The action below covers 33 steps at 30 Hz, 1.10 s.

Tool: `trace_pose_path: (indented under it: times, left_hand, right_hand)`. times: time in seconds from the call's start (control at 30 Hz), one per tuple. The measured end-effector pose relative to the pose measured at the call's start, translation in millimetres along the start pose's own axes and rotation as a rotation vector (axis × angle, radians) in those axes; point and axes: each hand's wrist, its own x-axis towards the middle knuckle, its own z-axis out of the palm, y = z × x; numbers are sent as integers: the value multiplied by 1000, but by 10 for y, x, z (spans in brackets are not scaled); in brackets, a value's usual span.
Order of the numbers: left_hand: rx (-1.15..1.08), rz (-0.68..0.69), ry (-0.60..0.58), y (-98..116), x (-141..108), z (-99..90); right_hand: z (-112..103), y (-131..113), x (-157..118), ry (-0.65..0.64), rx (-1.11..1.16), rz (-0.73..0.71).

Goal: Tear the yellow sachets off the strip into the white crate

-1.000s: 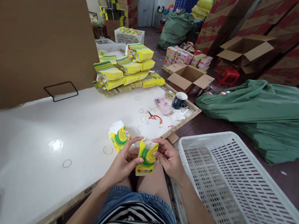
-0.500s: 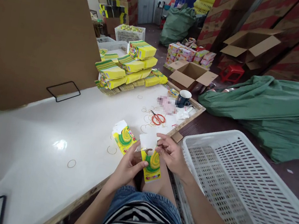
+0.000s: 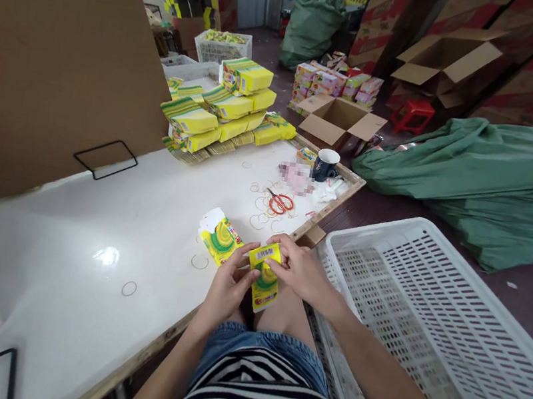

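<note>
A small yellow and green box (image 3: 264,288) is held between both hands above my lap, its barcode flap folded down at the top. My left hand (image 3: 231,283) grips its left side, thumb on the front. On its upper right edge, my right hand (image 3: 297,266) pinches with thumb and fingers. Just left of my hands, a yellow carton (image 3: 221,239) with a white open end lies on the white table (image 3: 78,304). Beyond them are red-handled scissors (image 3: 280,203) among thin rubber bands.
Bundled yellow cartons (image 3: 224,112) are stacked at the table's far end, near a dark mug (image 3: 326,166). A white plastic crate (image 3: 490,322) stands to my right. Behind it lies a green sack (image 3: 491,188). A large brown board (image 3: 61,59) rises at the left.
The white flap at the box's top has been folded over, and its barcode side now shows. Both hands stay on the box. The whole view has shifted slightly.
</note>
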Motion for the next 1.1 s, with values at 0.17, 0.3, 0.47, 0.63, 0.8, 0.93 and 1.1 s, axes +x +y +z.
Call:
trace_pose_path:
  times: [0.17,0.3,0.47,0.63,0.8,0.93,1.1]
  left_hand:
    - [-19,-1,31,6,10,13]
    - [-28,1,56,9,16,-31]
    - [-79,-13,31,22,40,-44]
    - [-14,84,-40,-80,113,146]
    - [493,294,303,-251,101,-52]
    - [601,244,365,-416,33,-272]
    - [562,217,317,-486,-24,-297]
  right_hand:
    - [50,-45,16,31,-59,22]
    - [22,2,14,52,-37,-3]
    - [137,127,-4,207,260,-128]
    - [73,227,-202,349,492,-18]
    - [-580,439,-455,945,-347,8]
    - [-166,465,-145,710,-314,-26]
    - [906,180,357,203,-150,20]
